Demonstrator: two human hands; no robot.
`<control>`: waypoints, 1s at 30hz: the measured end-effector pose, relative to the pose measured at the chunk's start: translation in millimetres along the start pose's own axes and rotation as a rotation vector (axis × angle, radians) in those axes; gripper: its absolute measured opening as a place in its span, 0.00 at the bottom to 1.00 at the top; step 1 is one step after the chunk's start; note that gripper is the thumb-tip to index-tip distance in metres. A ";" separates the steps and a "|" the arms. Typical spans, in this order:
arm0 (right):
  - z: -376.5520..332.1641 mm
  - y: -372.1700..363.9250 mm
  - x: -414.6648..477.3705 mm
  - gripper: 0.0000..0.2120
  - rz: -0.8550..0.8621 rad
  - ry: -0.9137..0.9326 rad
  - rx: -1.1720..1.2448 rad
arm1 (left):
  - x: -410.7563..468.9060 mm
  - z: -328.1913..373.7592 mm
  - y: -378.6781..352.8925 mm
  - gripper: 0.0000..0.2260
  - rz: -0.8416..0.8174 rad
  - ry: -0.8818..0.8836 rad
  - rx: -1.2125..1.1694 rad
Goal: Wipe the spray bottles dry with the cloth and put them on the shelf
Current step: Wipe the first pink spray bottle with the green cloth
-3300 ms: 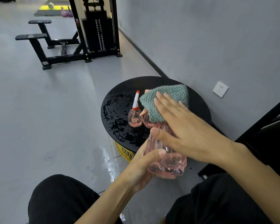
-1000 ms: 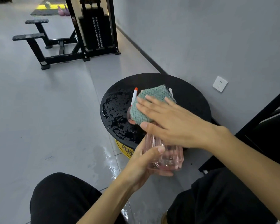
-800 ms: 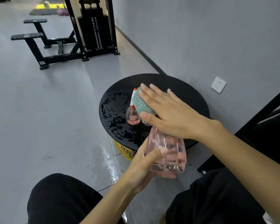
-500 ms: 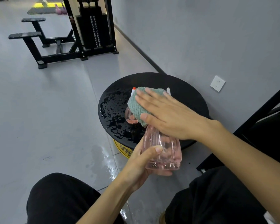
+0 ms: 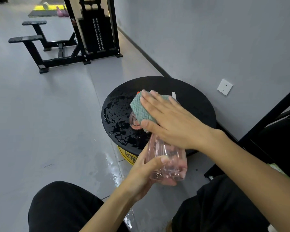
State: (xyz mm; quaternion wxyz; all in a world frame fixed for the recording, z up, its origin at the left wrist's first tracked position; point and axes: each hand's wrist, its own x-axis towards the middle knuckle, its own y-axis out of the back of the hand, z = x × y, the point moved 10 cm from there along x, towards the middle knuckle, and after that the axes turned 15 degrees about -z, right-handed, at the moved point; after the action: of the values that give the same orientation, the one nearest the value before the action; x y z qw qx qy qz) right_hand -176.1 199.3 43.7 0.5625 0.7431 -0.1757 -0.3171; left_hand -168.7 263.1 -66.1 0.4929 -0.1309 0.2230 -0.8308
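Pink spray bottle (image 5: pixel 167 158) sits in our left hand (image 5: pixel 146 174), fingers curled round its base; right hand (image 5: pixel 171 121) presses the cloth (image 5: pixel 141 109) on top, fingers straight. Probably light and slippery wet, so grip the ribbed body

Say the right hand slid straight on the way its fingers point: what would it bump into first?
Likely the small spray bottle standing on the wet black table: its orange tip peeks out past the green cloth under the right hand. Depth is unclear, so it might pass above.
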 end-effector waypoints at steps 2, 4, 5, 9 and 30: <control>6.4 7.1 6.3 0.34 0.016 -0.025 0.033 | 0.4 -6.0 -2.6 0.41 -0.002 0.027 -0.012; 5.6 7.6 6.3 0.35 -0.001 -0.019 0.037 | -0.9 -4.9 -3.7 0.36 -0.006 0.010 -0.023; 0.6 4.6 3.7 0.35 -0.017 -0.001 0.016 | -1.4 -1.6 -2.8 0.31 -0.010 -0.014 -0.024; -17.8 -11.0 -11.1 0.35 -0.074 0.068 -0.047 | -3.6 4.1 4.1 0.29 0.006 -0.010 -0.014; 21.2 3.8 -10.1 0.37 0.052 -0.018 0.127 | 0.1 -0.6 -7.4 0.41 -0.015 0.012 -0.032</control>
State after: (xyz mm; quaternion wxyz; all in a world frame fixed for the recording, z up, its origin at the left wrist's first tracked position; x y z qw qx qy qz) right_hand -197.4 189.0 46.6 0.5207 0.7696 -0.2198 -0.2970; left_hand -174.7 266.1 -63.0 0.4831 -0.1356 0.2382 -0.8315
